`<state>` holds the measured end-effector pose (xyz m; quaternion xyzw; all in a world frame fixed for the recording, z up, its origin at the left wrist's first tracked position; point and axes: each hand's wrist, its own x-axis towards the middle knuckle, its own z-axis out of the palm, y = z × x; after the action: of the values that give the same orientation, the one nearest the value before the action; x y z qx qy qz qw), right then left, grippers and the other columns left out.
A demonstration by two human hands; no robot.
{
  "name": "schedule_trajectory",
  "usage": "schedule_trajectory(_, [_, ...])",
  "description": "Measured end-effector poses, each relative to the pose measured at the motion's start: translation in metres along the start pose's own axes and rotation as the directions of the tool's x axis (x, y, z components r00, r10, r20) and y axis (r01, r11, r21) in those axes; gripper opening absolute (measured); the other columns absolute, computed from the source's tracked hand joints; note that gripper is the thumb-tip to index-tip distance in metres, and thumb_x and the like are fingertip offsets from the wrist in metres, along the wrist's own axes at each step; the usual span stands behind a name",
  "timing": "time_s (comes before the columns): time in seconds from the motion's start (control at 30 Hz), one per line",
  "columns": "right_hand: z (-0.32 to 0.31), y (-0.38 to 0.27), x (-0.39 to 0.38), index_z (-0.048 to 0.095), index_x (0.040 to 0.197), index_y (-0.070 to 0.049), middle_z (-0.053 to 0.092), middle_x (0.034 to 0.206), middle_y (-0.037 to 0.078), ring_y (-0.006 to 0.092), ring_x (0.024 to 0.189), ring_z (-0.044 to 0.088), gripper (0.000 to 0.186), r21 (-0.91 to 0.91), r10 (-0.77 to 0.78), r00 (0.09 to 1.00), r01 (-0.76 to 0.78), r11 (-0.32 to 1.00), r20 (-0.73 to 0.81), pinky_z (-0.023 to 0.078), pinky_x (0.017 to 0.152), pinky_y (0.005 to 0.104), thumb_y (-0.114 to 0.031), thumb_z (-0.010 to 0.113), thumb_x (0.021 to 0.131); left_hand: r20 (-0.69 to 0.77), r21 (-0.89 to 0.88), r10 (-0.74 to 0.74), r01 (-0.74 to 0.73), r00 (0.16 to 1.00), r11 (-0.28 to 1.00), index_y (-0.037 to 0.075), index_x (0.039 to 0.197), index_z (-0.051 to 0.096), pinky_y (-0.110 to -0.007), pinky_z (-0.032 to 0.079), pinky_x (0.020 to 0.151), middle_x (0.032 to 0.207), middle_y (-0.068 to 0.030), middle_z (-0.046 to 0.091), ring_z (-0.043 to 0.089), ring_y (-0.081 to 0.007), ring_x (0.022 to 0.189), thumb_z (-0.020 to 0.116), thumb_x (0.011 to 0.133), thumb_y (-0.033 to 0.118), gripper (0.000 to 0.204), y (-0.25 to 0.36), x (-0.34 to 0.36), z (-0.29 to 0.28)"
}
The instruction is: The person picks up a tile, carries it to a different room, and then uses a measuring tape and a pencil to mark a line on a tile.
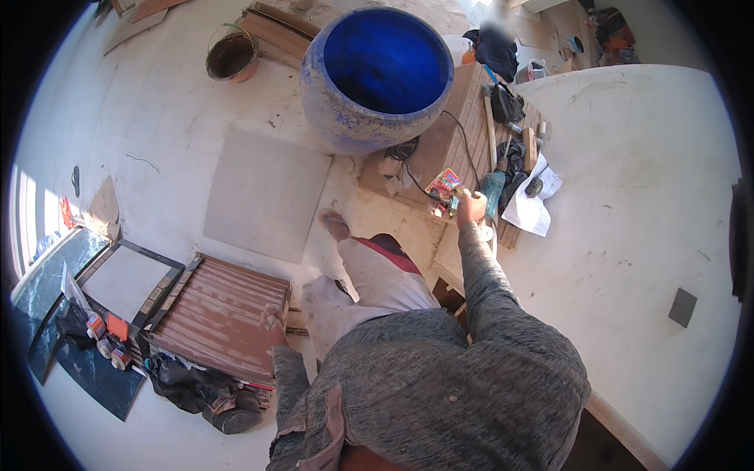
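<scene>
Our right hand (470, 207) reaches out to the wooden boards (455, 145), fingers closed around one small colourful packet (444, 185), which we judge light and crinkly, best pinched at its edge; our left hand (274, 317) rests on one ribbed brown tile (220, 314), its fingers' state we cannot tell.

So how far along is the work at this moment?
Looks early. Laid out: a brown ribbed tile stack and a loose grey tile. In hand: right hand reaching at the power drill; left hand rests on the stack. No tiles look set.
</scene>
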<state>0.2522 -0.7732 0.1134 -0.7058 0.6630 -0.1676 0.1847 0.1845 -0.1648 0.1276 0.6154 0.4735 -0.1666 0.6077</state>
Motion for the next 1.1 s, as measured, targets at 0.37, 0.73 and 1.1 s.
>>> schedule_trajectory(0.37, [0.011, 0.078, 0.057, 0.067, 0.103, 0.0, 0.068, 0.091, 0.01, 0.0184, 0.074, 0.066, 0.055, 0.56, 0.619, 0.721, -0.666, 0.493, 0.312, 0.052, 0.056, 0.0327, -0.038, 0.088, 0.07, -0.01, 0.161, -0.077, 0.078, 0.997, 0.984, 0.002, 0.108, 0.063, -0.032, 0.051, 0.076, 0.093, -0.0065, 0.065, 0.06, -0.0164, 0.088, 0.062, 0.097, 0.027, 0.027, -0.044, 0.051, -0.029])
schedule_trajectory(0.73, [0.016, 0.12, 0.063, 0.065, 0.086, -0.011, 0.065, 0.076, 0.006, 0.0193, 0.06, 0.063, 0.041, 0.693, 0.326, 0.812, -0.583, 0.423, 0.484, 0.053, 0.053, 0.0348, -0.052, 0.065, 0.09, 0.169, 0.566, 0.155, -0.224, 0.973, 0.793, 0.002, 0.105, 0.069, -0.033, 0.05, 0.075, 0.089, -0.0063, 0.067, 0.06, -0.0148, 0.082, 0.064, 0.095, 0.031, 0.031, 0.063, 0.003, 0.061])
schedule_trajectory(1.1, [0.117, 0.054, -0.17, 0.064, 0.115, 0.005, 0.07, 0.107, 0.022, 0.0313, 0.102, 0.067, 0.046, 0.076, -0.17, 0.328, 0.28, 0.957, 0.929, 0.052, 0.09, 0.0389, -0.029, 0.07, 0.085, 0.15, 0.583, 0.137, -0.199, 0.979, 0.788, 0.001, 0.098, 0.069, -0.036, 0.05, 0.075, 0.079, -0.0097, 0.068, 0.065, -0.019, 0.078, 0.066, 0.092, 0.029, 0.028, -0.033, 0.084, 0.03])
